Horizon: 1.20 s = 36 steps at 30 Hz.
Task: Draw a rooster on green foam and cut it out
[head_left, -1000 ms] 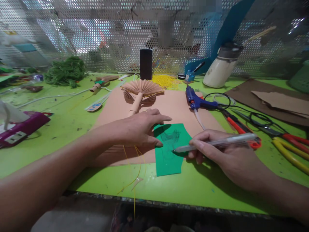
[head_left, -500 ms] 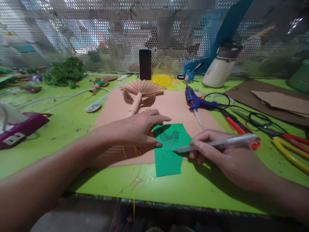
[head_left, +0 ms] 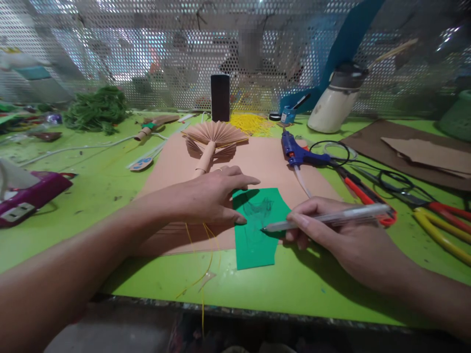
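Observation:
A piece of green paper (head_left: 253,252) with dark sketched lines lies partly on a large pinkish-tan sheet (head_left: 257,157). My left hand (head_left: 224,193) rests at its upper left, fingers spread, with the thumb on the paper's left edge. In my right hand (head_left: 327,230) is a pen (head_left: 342,214), gripped between thumb and fingers, its dark tip at the middle of the green paper. Beyond my left hand lies a folded paper fan (head_left: 215,135) with a rolled handle, partly hidden by that hand. Yellow strings (head_left: 209,245) trail out below my left wrist.
A blue glue gun (head_left: 300,152) lies behind my right hand. Farther right are scissors (head_left: 441,225) and a red-handled cutter (head_left: 358,191). A purple power strip (head_left: 33,198) sits at left. At the back stand a black phone (head_left: 220,98) and a white bottle (head_left: 333,103).
The pen tip has shifted very slightly on the green paper. My left hand stays in place, and the whole view has drifted a few pixels.

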Each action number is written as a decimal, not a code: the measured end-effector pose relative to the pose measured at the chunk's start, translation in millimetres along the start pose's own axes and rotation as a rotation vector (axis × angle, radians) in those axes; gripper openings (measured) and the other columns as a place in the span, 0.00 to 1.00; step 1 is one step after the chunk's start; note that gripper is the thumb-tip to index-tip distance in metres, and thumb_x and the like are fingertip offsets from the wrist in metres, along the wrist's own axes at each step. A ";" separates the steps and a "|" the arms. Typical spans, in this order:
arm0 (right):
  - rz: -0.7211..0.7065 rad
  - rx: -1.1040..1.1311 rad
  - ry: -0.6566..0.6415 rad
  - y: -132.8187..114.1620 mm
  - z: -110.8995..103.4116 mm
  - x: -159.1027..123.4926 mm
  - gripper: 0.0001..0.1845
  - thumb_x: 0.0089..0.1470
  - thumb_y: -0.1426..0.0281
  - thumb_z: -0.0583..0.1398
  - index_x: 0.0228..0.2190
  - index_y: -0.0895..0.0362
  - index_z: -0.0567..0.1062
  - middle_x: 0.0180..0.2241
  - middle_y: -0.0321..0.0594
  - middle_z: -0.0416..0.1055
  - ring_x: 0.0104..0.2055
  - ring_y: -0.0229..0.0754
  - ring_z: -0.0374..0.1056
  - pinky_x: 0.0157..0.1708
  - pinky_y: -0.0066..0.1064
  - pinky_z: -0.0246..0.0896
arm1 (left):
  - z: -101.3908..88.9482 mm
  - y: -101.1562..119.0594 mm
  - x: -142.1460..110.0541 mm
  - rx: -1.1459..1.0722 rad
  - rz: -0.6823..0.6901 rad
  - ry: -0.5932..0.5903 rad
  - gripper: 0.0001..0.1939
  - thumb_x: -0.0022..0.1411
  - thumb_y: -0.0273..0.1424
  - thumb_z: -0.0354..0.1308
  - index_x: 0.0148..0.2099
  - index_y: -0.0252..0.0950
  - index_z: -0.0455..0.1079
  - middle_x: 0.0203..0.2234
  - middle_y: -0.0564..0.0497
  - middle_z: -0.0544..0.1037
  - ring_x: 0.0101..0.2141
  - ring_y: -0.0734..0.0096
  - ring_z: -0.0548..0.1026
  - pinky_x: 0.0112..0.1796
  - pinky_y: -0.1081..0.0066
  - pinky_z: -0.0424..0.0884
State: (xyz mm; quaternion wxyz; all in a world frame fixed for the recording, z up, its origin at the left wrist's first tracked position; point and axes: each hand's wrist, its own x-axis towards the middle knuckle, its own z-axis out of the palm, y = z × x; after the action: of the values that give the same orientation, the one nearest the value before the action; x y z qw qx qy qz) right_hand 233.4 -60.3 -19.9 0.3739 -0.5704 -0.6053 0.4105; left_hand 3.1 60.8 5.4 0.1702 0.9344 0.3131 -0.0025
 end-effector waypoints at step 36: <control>0.028 0.118 0.006 -0.2 -1.6 6.9 0.15 0.62 0.63 0.60 0.23 0.53 0.73 0.21 0.34 0.72 0.28 0.39 0.80 0.28 0.24 0.72 | 0.8 -3.2 -2.3 -0.005 0.015 0.028 0.37 0.59 0.41 0.69 0.68 0.43 0.64 0.52 0.45 0.72 0.54 0.51 0.71 0.54 0.56 0.68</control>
State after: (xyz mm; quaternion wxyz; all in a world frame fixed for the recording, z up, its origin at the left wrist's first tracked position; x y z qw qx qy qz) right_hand 234.3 -53.4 -19.2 0.4029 -0.5571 -0.5707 0.4491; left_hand -0.6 61.6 3.9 0.1679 0.9362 0.3084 0.0127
